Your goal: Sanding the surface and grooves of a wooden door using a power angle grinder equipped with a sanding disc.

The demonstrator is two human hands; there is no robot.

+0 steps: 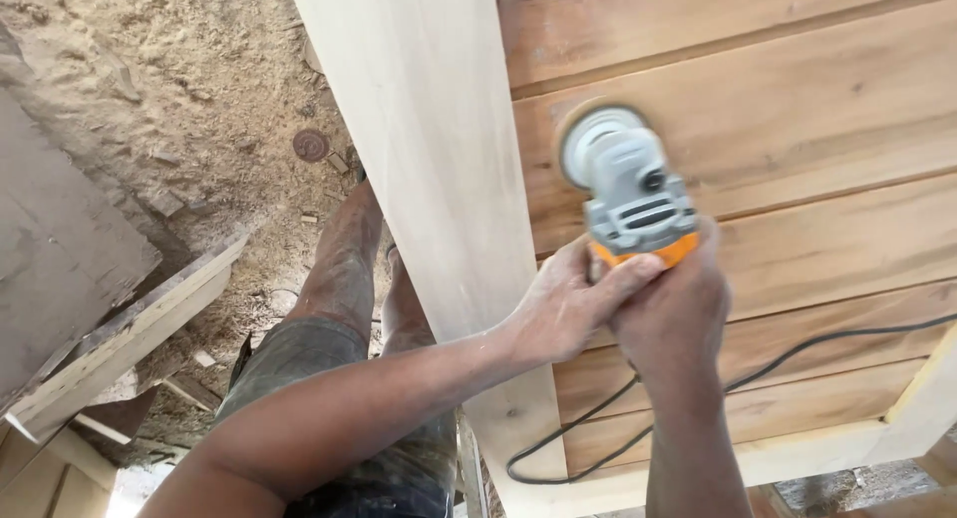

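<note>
Sander [628, 189] on brown boards [797, 119]

Grey-and-orange power sander [628, 184] lies disc-down on the brown slatted panel [797, 129]

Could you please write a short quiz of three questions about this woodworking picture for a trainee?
1. True or false: both hands grip the power sander.
2. Which part of the sander touches the wood? A) round disc B) orange body
3. Where does the black cable lie?

Key:
1. True: left hand and right hand hold it.
2. A
3. Across the brown planks, toward the pale frame.
</note>
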